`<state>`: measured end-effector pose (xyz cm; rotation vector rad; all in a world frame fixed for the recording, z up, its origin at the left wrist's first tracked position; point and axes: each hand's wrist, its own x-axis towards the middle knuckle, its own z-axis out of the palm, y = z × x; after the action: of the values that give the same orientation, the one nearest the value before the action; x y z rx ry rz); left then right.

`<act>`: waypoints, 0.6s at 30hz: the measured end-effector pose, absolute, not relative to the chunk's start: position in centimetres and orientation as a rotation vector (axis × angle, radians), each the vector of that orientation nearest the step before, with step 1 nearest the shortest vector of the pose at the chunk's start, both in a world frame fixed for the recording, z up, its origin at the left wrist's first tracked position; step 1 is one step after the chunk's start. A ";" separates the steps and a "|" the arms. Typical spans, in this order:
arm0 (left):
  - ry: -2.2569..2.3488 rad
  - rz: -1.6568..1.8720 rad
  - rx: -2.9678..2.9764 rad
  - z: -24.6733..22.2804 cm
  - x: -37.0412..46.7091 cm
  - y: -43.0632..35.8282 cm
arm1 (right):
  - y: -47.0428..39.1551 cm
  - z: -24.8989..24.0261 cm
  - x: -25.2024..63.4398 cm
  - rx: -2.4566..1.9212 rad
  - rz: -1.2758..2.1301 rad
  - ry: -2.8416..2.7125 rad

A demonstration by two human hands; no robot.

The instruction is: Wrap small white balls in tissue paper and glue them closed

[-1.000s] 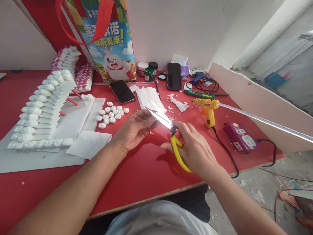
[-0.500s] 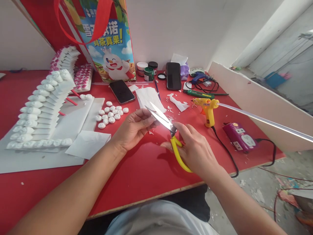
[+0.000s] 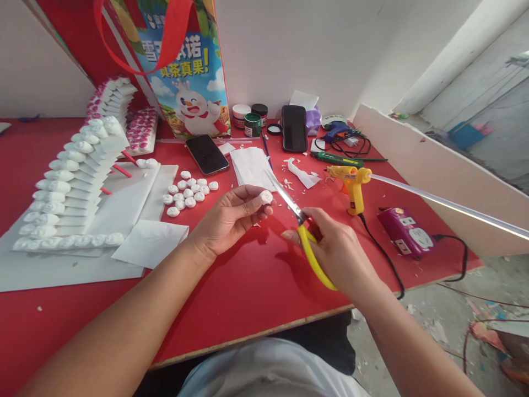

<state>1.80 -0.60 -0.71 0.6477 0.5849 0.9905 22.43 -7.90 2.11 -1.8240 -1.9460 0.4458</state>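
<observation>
Head view: from my distant place I see that the scissors [image 3: 313, 262] have just moved away from the left hand [image 3: 231, 219], towards the right side, and their blades, which were parted half a second ago, now look almost together. Because of this, the white paper rosette [image 3: 266, 197], which the blades were covering, is in plain sight. The left hand is nearly closed, with the rosette pinched at the tips of thumb and forefinger, above the red table [image 3: 248, 298]. The right hand [image 3: 341, 242] is wrapped around the yellow handles; I cannot tell how each finger sits in the loops. The blade tips are beside the rosette, apart from it, and in front of the paper stack [image 3: 252, 165]. For the work, I judge that the cutting on this piece is finished or only paused; I cannot be sure which. To the left, the group of loose rosettes [image 3: 188, 193] lies unchanged, so I believe this one is not yet added to them.
</observation>
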 end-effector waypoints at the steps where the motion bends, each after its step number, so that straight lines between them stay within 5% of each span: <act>1: 0.573 0.981 0.649 -0.7 1.8 -0.6 | -7.7 2.3 22.6 -1.895 0.462 -1.908; 10: 0.512 0.966 0.669 -0.8 1.5 -0.6 | -5.6 2.8 23.0 -2.422 0.130 -2.034; 18: 0.616 1.016 0.711 -0.3 1.6 -0.6 | -4.8 2.1 22.9 -2.404 0.044 -2.070</act>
<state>1.64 -0.63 -0.32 0.7112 0.6156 1.0158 22.93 -4.76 2.09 -2.4040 -2.0701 0.0445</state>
